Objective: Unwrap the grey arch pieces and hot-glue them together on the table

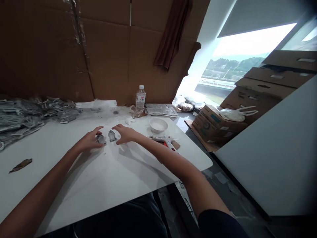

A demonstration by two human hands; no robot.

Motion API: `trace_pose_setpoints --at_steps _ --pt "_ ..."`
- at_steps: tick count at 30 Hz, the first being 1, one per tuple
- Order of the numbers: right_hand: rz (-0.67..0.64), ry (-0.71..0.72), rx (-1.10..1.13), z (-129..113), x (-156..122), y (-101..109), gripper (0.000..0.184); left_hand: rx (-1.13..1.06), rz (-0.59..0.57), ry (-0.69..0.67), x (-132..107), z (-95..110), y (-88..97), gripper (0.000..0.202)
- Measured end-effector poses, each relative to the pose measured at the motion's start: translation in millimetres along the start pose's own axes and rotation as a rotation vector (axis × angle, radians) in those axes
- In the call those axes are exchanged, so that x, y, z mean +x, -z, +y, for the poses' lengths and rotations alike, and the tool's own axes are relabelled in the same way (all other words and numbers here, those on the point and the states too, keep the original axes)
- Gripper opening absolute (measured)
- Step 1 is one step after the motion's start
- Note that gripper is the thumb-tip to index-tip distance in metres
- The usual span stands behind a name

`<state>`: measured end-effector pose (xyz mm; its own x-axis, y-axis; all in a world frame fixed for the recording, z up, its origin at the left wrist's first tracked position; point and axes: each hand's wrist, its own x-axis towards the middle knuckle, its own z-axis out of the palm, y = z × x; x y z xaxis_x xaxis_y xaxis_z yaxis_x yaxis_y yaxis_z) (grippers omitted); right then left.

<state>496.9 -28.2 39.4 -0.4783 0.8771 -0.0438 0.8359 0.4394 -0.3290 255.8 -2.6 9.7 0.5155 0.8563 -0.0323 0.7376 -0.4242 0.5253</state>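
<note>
- Since I'm reading this table (111,185) left to right: far left there's a big heap of grey, plasticky-looking bits (22,112), backed right up against the tall cardboard wall (106,59).
- Nearer the person, a brown leafy-looking scrap (21,165) sits on the white top, well apart from the heap.
- Left hand (89,140) is next, half curled into a C, thumb toward the front. One small grey piece (100,139) sits inside that curve; can't tell if it's pinched or just touched.
- Second grey piece (112,135) is in the gap between the two hands, closer to the right one.
- Right hand (126,134) is spread wide, thumb and forefinger either side of that second piece's near edge. Doesn't look gripped; contact is hard to judge.
- Both hands have a decent stretch of white tabletop between them and the front edge.
- Behind the right hand, a bottle (140,100) stands upright near the cardboard.
- Then a white bowl (158,130), with the glue gun (168,140) lying just in front, beyond the right forearm.
- Past the rounded right corner, the table drops off to floor, then stacked boxes (210,127) and a big pale panel (267,148).
</note>
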Motion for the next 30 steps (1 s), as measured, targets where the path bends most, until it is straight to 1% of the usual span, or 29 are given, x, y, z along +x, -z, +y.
trace_pose_setpoints --at_steps 2,3,5,6,9,10,12,14,15,18,20,22,25,27,30 --pt "-0.087 -0.008 -0.022 2 31 -9 0.094 -0.008 0.021 -0.019 -12 -2 5.0 0.093" --pt "-0.127 -0.016 -0.020 3 43 -12 0.096 -0.012 0.029 -0.030 -19 -3 7.8 0.093" --pt "-0.170 -0.020 -0.013 1 59 -13 0.093 -0.019 0.042 -0.044 -33 -4 13.4 0.094" --pt "-0.170 -0.017 -0.006 0 62 -13 0.090 -0.023 0.049 -0.049 -41 -4 15.9 0.093" --pt "-0.156 0.005 0.022 -12 62 -13 0.081 -0.036 0.071 -0.079 -58 -2 20.0 0.088" --pt "-0.172 0.009 0.077 -17 58 -14 0.078 -0.039 0.084 -0.087 -63 0 20.0 0.085" --pt "-0.257 0.009 0.276 -29 49 -16 0.070 -0.036 0.109 -0.097 -68 3 18.5 0.081" --pt "-0.338 -0.007 0.454 -39 41 -19 0.068 -0.020 0.111 -0.098 -69 5 15.9 0.081" --pt "-0.344 -0.022 0.478 -44 38 -20 0.070 -0.013 0.105 -0.098 -69 4 14.7 0.083" --pt "-0.254 -0.082 0.362 -56 33 -20 0.074 -0.013 0.081 -0.089 -67 -1 14.2 0.087" --pt "-0.205 -0.088 0.306 -67 34 -18 0.073 -0.023 0.090 -0.082 -65 -10 16.8 0.090" --pt "-0.167 -0.043 0.221 -81 35 -20 0.071 -0.027 0.147 -0.077 -65 -21 20.6 0.087" --pt "-0.121 0.017 -0.002 -102 37 -29 0.072 -0.021 0.305 -0.016 -66 -39 24.8 0.075" --pt "-0.148 0.005 -0.102 -112 39 -39 0.075 -0.015 0.382 0.031 -67 -50 25.0 0.069" --pt "-0.206 0.014 -0.138 -119 45 -52 0.071 0.013 0.416 0.016 -67 -59 22.8 0.065"
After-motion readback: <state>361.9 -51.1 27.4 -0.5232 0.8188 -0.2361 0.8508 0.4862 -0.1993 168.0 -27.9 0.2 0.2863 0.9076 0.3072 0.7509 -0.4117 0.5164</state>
